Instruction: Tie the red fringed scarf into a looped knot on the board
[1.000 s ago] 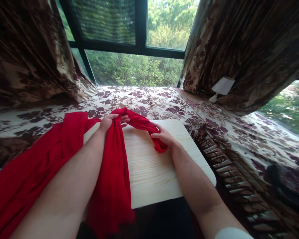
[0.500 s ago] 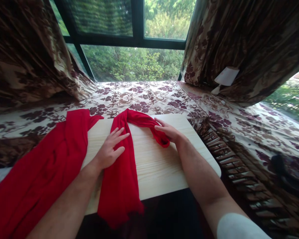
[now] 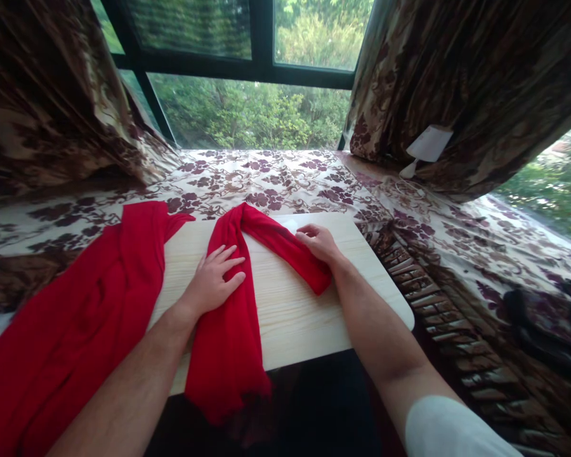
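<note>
Red scarf (image 3: 228,343) laid bent, peak at wooden board's (image 3: 290,324) eleven o'clock, red cloth (image 3: 95,285) rumpled at nine; left hand (image 3: 212,282) spread flat on scarf, right hand (image 3: 320,244) curled against it, pinch unclear

Red scarf (image 3: 228,330); pale wood-grain table (image 3: 295,317); cream cover (image 3: 247,171) with purple and brown flowers; brown-and-cream floral curtain (image 3: 409,76); dark green window frame (image 3: 263,70); white lampshade (image 3: 429,143); white sleeve (image 3: 447,425)

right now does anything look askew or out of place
The red cloth under the left hand has its ragged end over the near edge of the table; the lamp seems to lean, perhaps from the wide lens.
</note>
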`<state>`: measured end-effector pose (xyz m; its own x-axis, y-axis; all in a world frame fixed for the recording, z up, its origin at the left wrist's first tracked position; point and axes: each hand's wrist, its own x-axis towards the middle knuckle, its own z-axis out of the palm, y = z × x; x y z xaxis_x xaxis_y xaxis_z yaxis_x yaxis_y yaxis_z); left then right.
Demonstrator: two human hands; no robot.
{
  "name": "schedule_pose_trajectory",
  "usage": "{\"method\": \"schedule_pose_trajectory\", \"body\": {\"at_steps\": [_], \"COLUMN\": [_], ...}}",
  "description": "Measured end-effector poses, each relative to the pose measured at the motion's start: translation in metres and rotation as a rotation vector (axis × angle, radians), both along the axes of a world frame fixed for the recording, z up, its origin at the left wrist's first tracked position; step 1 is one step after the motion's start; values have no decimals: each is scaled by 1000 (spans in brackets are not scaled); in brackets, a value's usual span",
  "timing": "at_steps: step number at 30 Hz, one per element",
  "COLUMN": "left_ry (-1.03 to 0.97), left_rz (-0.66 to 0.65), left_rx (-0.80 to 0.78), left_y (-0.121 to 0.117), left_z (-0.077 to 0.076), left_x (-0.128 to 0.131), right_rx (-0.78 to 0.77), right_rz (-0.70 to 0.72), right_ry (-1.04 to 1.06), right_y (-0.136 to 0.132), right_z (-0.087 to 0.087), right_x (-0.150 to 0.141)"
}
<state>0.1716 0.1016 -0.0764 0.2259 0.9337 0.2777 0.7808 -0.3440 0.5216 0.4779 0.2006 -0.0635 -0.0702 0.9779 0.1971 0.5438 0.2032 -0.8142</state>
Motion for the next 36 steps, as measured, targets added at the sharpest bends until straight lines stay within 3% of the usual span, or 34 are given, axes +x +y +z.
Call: {"method": "schedule_pose_trajectory", "body": {"at_steps": [3, 8, 13, 16, 19, 22, 26, 31, 36], "left_ry": [86, 31, 52, 190, 422, 654, 761, 669, 483], "left_rz": [29, 27, 105, -86, -317, -414, -487, -455, -325], "left_rx": [48, 28, 19, 89, 59, -14, -48, -45, -36], "left_y": [3, 4, -8, -20, -29, -34, -36, -36, -43], "left_z": [-1, 1, 24, 45, 58, 56, 50, 48, 48], "left_x": [-2, -2, -1, -5, -12, -19, -23, -16, -5], "right_rx": [-6, -22, -21, -13, -34, -2, 79, 89, 109], "right_rz": [19, -15, -45, -35, 15, 173, 367, 360, 357], "right_ry": [-91, 48, 86, 82, 113, 137, 63, -107, -232], "right_y": [4, 7, 9, 10, 9, 6, 3, 4, 3], "right_z": [-10, -13, -13, -13, -12, -11, -10, -13, -10], "right_x": [-1, 3, 3, 2, 3, 6, 9, 6, 1]}}
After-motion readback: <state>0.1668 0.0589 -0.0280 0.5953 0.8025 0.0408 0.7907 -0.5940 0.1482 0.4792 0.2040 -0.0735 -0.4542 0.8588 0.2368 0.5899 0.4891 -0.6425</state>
